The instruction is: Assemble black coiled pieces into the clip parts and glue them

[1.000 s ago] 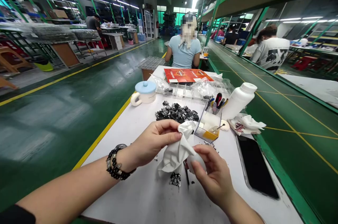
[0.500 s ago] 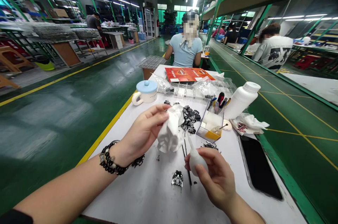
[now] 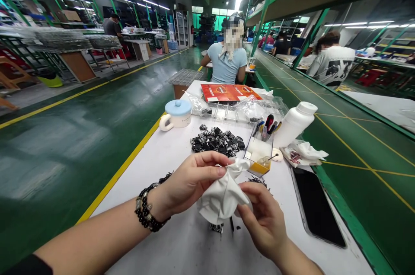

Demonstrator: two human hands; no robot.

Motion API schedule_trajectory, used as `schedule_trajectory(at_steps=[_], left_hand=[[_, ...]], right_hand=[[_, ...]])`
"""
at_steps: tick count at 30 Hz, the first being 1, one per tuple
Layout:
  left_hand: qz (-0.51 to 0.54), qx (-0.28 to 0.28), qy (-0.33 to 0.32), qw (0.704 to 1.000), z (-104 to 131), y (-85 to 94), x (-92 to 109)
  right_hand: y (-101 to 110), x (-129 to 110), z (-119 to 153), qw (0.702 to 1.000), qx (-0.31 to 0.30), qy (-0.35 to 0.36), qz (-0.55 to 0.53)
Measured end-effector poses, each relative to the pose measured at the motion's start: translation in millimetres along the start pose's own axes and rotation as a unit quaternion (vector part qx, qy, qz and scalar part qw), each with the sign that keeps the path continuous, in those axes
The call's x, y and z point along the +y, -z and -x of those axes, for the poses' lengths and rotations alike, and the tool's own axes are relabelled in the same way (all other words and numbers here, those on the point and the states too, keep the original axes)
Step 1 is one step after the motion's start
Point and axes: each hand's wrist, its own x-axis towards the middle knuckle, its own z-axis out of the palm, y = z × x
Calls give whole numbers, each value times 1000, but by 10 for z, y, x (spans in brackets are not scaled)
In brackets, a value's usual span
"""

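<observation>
My left hand [image 3: 197,180] pinches a crumpled white cloth [image 3: 220,197] between thumb and fingers, above the middle of the table. Close on its right, my right hand [image 3: 262,210] is closed round a small white squeeze bottle; the cloth covers nearly all of the bottle, including its thin nozzle. The cloth hangs against the right fingertips. Below it, a small black and metal clip-like part [image 3: 216,228] is partly hidden. The end of a thin black tool [image 3: 231,224] shows beside that part. Farther back lies a pile of similar black and metal parts [image 3: 217,140].
A mug with a blue lid [image 3: 177,113] stands at the left edge. To the right are a clear box [image 3: 259,154] with tools, a white bottle [image 3: 293,123] and a phone [image 3: 319,208]. Plastic trays [image 3: 227,113] lie at the back. A person in light blue [image 3: 227,63] sits beyond.
My left hand has brought the cloth right and down, over the squeeze bottle in my right hand. The pile of parts behind is now uncovered. My right hand has stayed nearly in place.
</observation>
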Motion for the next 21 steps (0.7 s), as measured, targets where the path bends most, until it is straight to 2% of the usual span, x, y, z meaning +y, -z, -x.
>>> schedule_trajectory(at_steps=[4,7,14,18,21], left_hand=[[14,21,-21,999,-10,0,-14],[18,16,-27,999,-16,1,-43],[-37,29,-7,999,-25,37,-101],[-52,-4,-39,998,-44,56,-121],[-22,-45,-59,997,-64,66,-153]], right_hand=[[-6,17,-11,1000,3,10,9],[-4,27,-3,999,11,24,26],[-10,37,27,999,-7,-26,-27],[-19,54,18,998,-16,-35,-44],[-20,50,9,998,-16,-22,-50]])
